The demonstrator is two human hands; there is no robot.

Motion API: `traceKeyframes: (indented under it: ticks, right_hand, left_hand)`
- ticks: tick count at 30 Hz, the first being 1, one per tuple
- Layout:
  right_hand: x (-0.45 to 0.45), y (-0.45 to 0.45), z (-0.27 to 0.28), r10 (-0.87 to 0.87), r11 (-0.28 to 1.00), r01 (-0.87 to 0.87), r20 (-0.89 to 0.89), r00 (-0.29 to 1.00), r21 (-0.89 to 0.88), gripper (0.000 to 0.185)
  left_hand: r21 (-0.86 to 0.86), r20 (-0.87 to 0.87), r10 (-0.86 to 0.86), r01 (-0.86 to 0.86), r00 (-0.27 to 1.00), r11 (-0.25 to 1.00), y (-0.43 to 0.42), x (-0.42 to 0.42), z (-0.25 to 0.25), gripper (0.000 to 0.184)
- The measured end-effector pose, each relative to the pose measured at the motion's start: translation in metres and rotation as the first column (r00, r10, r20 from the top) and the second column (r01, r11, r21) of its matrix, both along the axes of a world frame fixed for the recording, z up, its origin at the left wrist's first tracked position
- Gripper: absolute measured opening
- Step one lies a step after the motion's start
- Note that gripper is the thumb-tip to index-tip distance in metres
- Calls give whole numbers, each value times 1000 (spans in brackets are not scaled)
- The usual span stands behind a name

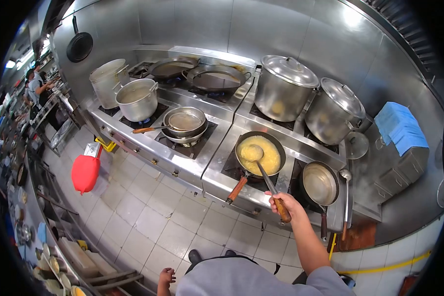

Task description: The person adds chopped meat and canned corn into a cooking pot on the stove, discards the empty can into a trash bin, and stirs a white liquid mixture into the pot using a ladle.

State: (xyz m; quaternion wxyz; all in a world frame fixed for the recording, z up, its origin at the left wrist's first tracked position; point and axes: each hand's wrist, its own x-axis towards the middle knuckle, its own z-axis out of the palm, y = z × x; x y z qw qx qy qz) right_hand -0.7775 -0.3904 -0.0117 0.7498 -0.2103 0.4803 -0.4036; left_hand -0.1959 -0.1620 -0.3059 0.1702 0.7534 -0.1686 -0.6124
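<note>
My right hand (290, 206) is wrapped round the wooden handle of a ladle (253, 152). The ladle's bowl rests in yellow, egg-like liquid (268, 154) inside a dark frying pan (283, 160). That pan sits on a front burner, its wooden handle pointing toward me, with no hand on it. My left hand (166, 275) hangs low by my side, away from the stove, its fingers loosely curled and nothing visible in them.
Right of the frying pan stand another pan (320, 183) and a long ladle (346, 174). Lidded stockpots (285, 91) (334, 112) stand behind. Woks (217, 79), a steaming pot (136, 100) and stacked pans (184, 122) occupy the left burners. Blue cloths (400, 127) hang at right.
</note>
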Motion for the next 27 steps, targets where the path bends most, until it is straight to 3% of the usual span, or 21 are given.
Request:
traceKeyframes:
  ticks: [2, 4, 5, 7, 8, 10, 11, 13, 14, 16, 17, 19, 20, 22, 23, 25, 27]
  right_hand:
    - [-2, -5, -9, -16, 1000, 16, -77, 997, -2, 49]
    - [-7, -8, -19, -43, 999, 35, -268, 962, -37, 41]
    - [-9, -9, -27, -44, 999, 35, -265, 963, -38, 41]
    - [-14, -6, -42, -68, 994, 21, -461, 885, -106, 23]
    - [-15, -4, -44, -67, 994, 20, -459, 886, -107, 23]
    - [-18, 0, -49, -61, 984, -110, -839, 540, -142, 17]
    - [-20, 4, -54, -62, 984, -108, -838, 542, -142, 17]
    - [-23, 9, -64, -206, 941, -263, -977, 49, -211, 21]
    - [-22, 11, -62, -206, 942, -260, -977, 51, -212, 21]
    - [-16, 18, -57, -101, 973, -132, -863, 495, -190, 18]
    - [-12, 22, -49, -103, 973, -129, -863, 496, -190, 18]
    - [-6, 29, -29, -2, 999, -17, -548, 836, -30, 23]
    - [-5, 31, -26, -7, 999, -12, -549, 836, -31, 23]
    - [-4, 35, -19, -45, 998, 32, -327, 944, -45, 25]
    - [-1, 38, -6, -50, 998, 37, -326, 944, -45, 25]
    - [2, 41, 24, -102, 991, 93, 103, 989, 92, 32]
    - [-1, 41, 25, -115, 989, 93, 206, 972, 114, 34]
  left_hand:
    - [-2, 11, -12, 12, 1000, 1000, 5, -2, 2, 45]
    - [-6, 22, -29, 30, 999, 1000, 7, -3, 5, 45]
    - [-2, 18, -35, 35, 999, 999, 8, -3, 5, 45]
    - [1, 16, -40, 40, 999, 999, 8, -3, 5, 46]
    - [-3, 20, -43, 43, 999, 999, 9, -4, 4, 46]
    - [-7, 25, -47, 47, 999, 999, 10, -4, 3, 46]
    - [-13, 22, -44, 44, 999, 999, 10, -5, 3, 46]
    - [-20, 20, -44, 44, 999, 999, 7, -7, 4, 46]
    - [-20, 17, -49, 49, 999, 999, 6, -8, 4, 45]
    - [-20, 15, -57, 57, 998, 998, 5, -10, 5, 45]
    - [-26, 13, -51, 52, 999, 998, 2, -11, 6, 44]
    - [-32, 10, -51, 52, 999, 998, -1, -14, 6, 43]
    - [-33, 13, -61, 61, 998, 998, -4, -15, 7, 42]
    - [-35, 18, -74, 75, 997, 997, -9, -17, 10, 41]
    - [-41, 12, -76, 76, 997, 996, -11, -18, 11, 41]
    - [-46, 5, -82, 82, 997, 996, -14, -18, 11, 41]
    - [-36, 3, -84, 84, 996, 996, -19, -17, 9, 42]
